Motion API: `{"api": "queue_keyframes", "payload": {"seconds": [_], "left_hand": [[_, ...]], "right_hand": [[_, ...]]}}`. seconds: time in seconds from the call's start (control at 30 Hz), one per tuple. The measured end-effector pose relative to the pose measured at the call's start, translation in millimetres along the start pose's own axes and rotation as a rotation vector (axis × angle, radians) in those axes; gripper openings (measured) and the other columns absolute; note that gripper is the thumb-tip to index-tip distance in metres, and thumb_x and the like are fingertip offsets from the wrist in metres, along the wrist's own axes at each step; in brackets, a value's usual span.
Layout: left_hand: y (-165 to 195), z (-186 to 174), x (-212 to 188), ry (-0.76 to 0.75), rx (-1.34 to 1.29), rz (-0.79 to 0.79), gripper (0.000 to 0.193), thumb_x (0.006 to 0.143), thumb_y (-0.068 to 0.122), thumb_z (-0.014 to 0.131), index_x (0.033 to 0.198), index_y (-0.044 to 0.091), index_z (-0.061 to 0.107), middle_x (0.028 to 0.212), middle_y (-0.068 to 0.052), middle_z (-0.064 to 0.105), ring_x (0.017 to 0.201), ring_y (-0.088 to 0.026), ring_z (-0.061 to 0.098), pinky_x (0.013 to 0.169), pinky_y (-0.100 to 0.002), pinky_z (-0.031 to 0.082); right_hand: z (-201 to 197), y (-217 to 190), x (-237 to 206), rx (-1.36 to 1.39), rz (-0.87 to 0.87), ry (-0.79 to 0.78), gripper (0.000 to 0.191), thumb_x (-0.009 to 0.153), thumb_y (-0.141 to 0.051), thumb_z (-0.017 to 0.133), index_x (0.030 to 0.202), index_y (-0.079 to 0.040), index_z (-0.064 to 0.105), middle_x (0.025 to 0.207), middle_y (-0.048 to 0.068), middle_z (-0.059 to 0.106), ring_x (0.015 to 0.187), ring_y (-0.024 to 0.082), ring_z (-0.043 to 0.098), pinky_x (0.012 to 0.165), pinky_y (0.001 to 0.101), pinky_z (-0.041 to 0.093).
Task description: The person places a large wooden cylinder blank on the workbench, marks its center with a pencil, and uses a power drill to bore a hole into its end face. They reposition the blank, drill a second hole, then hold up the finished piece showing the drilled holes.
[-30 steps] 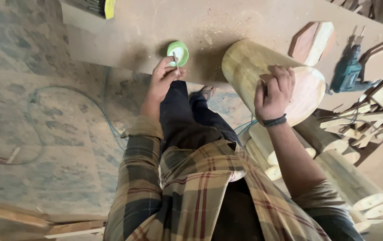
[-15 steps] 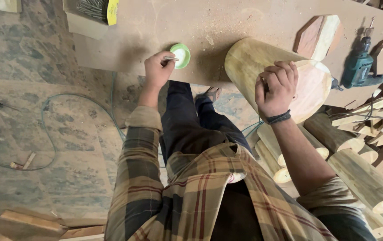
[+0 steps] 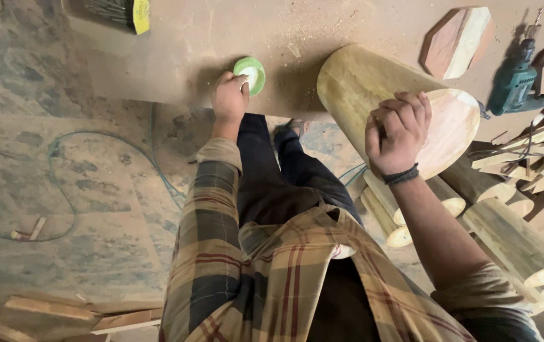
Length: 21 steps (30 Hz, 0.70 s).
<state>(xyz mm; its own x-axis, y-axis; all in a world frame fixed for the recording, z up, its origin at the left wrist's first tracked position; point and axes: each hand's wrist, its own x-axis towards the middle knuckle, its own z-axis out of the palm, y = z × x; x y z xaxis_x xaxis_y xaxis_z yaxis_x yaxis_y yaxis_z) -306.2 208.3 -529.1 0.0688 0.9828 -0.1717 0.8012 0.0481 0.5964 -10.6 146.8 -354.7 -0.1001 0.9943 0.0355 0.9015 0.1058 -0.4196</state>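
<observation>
The left hand [image 3: 229,96] was stretched out to the dusty counter [image 3: 177,44] and its fingers were closed around the near edge of a small round green container [image 3: 250,71], which stood on the counter near its front edge. The right hand [image 3: 397,130] was curled, fingers bent in, and rested on the rim of a big pale wooden cylinder [image 3: 373,88] lying on its side to the right of the container; I cannot tell if it held anything. A green electric drill [image 3: 514,85] lay further right, and more round wooden pieces [image 3: 512,237] were stacked below.
</observation>
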Motion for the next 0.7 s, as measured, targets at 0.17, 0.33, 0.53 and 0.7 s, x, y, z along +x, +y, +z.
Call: {"api": "queue_keyframes", "payload": {"seconds": [0.17, 0.33, 0.53, 0.7], "left_hand": [[-3.6, 17.7, 4.2, -0.045, 0.185, 0.058, 0.018, 0.084, 0.019, 0.069, 0.098, 0.013, 0.079, 0.089, -0.009, 0.071, 0.086, -0.029, 0.071, 0.073, -0.044, 0.058], [-6.4, 28.7, 5.6, -0.143, 0.293, 0.040, 0.016, 0.093, 0.021, 0.063, 0.090, 0.015, 0.078, 0.085, -0.008, 0.075, 0.075, -0.029, 0.073, 0.064, -0.044, 0.058], [-2.1, 31.6, 5.4, -0.124, 0.320, 0.001, 0.018, 0.093, 0.023, 0.062, 0.085, 0.017, 0.078, 0.078, -0.009, 0.075, 0.068, -0.030, 0.073, 0.059, -0.045, 0.057], [8.6, 29.3, 8.4, -0.335, 0.405, -0.009, 0.014, 0.091, 0.021, 0.064, 0.092, 0.016, 0.077, 0.078, -0.011, 0.074, 0.071, -0.031, 0.074, 0.061, -0.045, 0.058]], "right_hand": [[-0.2, -0.4, 0.8, -0.004, 0.008, -0.020, 0.009, 0.088, -0.005, 0.072, 0.096, -0.006, 0.068, 0.111, 0.010, 0.067, 0.125, 0.033, 0.059, 0.124, 0.0531, 0.032], [-0.3, -1.0, 0.2, 0.006, 0.011, -0.010, 0.009, 0.088, -0.005, 0.072, 0.096, -0.006, 0.068, 0.110, 0.010, 0.067, 0.125, 0.033, 0.060, 0.124, 0.0527, 0.033], [-1.8, -1.1, 2.3, 0.007, 0.009, 0.004, 0.009, 0.088, -0.005, 0.072, 0.096, -0.006, 0.069, 0.110, 0.010, 0.067, 0.124, 0.033, 0.060, 0.123, 0.0533, 0.034], [-5.0, -5.5, 8.2, 0.009, 0.010, 0.003, 0.009, 0.087, -0.006, 0.072, 0.095, -0.005, 0.069, 0.109, 0.010, 0.067, 0.123, 0.033, 0.060, 0.122, 0.0545, 0.035]]}}
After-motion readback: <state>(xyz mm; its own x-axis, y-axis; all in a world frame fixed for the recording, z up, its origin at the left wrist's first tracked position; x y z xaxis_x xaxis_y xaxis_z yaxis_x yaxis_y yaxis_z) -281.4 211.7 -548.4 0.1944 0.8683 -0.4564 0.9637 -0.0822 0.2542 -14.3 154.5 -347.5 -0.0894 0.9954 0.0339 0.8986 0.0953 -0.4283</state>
